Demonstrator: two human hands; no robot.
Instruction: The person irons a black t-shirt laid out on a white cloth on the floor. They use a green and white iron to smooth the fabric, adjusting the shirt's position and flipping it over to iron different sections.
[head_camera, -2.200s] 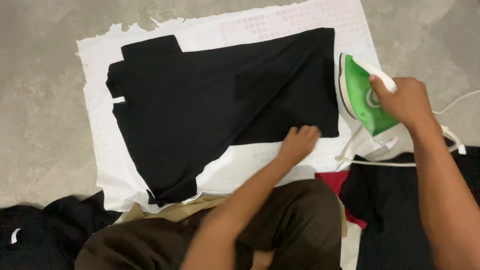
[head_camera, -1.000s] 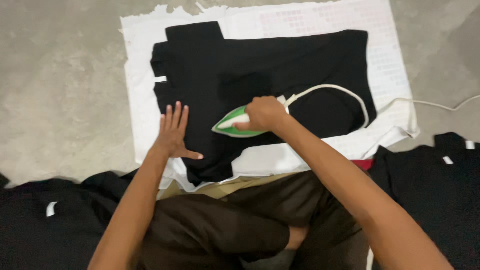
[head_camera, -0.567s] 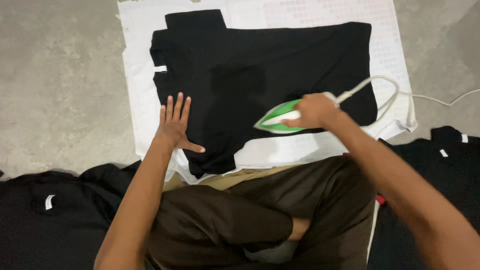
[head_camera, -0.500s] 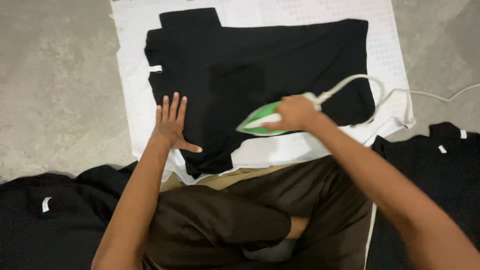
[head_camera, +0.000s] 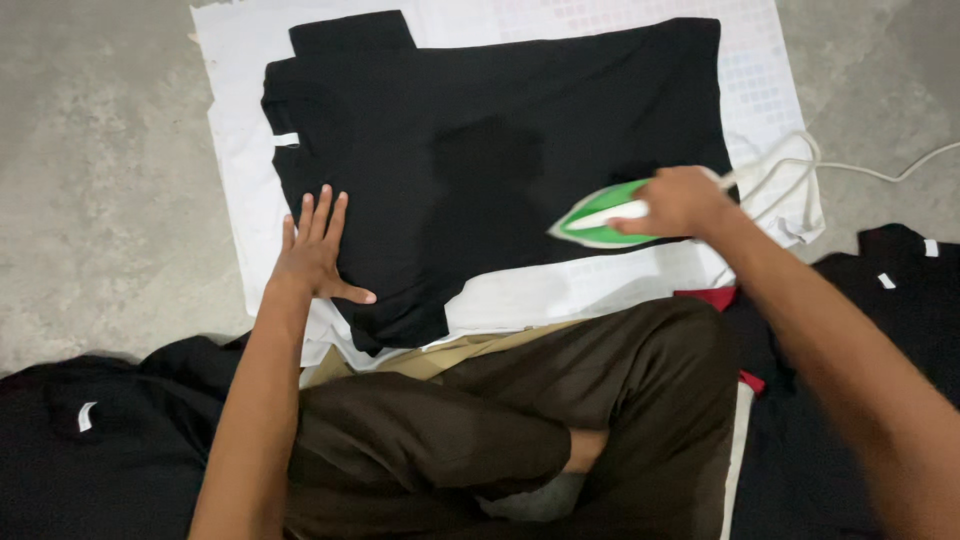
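Our left hand (head_camera: 315, 250) lies flat, fingers spread, on the black garment (head_camera: 500, 160). Our right hand (head_camera: 675, 200) grips the green iron (head_camera: 600, 215), which rests on the garment's lower right edge.

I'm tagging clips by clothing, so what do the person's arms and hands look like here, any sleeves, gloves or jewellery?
Both arms are bare as far as the picture shows, with no sleeves in sight. The left hand and right hand are bare too: no gloves, rings, watch or bracelet visible. The right hand is slightly blurred.

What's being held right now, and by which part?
The right hand grips the green and white iron by its top handle; the left hand only presses flat on the black garment.
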